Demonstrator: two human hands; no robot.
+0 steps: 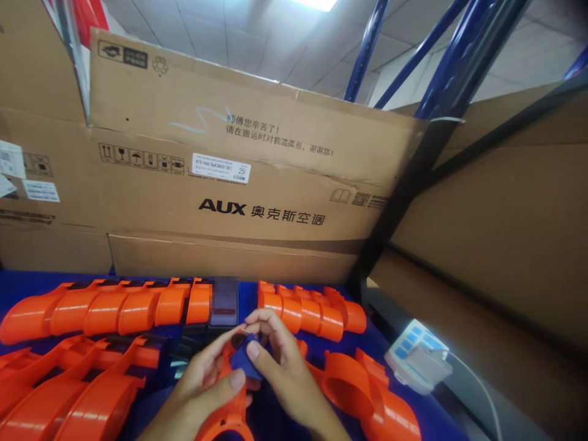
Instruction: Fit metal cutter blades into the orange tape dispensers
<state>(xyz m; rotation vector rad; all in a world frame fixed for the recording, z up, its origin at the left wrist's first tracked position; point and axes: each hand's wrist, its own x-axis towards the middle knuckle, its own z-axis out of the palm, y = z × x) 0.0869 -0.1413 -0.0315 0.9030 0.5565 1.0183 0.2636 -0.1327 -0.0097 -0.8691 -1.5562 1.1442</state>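
Note:
Low in the middle of the view, my left hand [209, 370] is closed around an orange plastic part [225, 419] that has a ring at its lower end. A small dark blue piece [247, 360] lies against the upper end of that part. My right hand [280, 361] pinches the blue piece between thumb and fingers, and the left thumb also touches it. How the two pieces join is hidden by the fingers. Just beyond the hands stands a dark, flat rectangular object [225, 303]. Several small black pieces [184, 350] lie left of my hands.
Rows of curved orange parts [138, 312] line the blue surface on the left, with more orange parts [316, 312] on the right. Behind rises a printed cardboard sheet [271, 159]. A dark rack post [399, 184] leans at right, near a white power strip [416, 355] with a cable.

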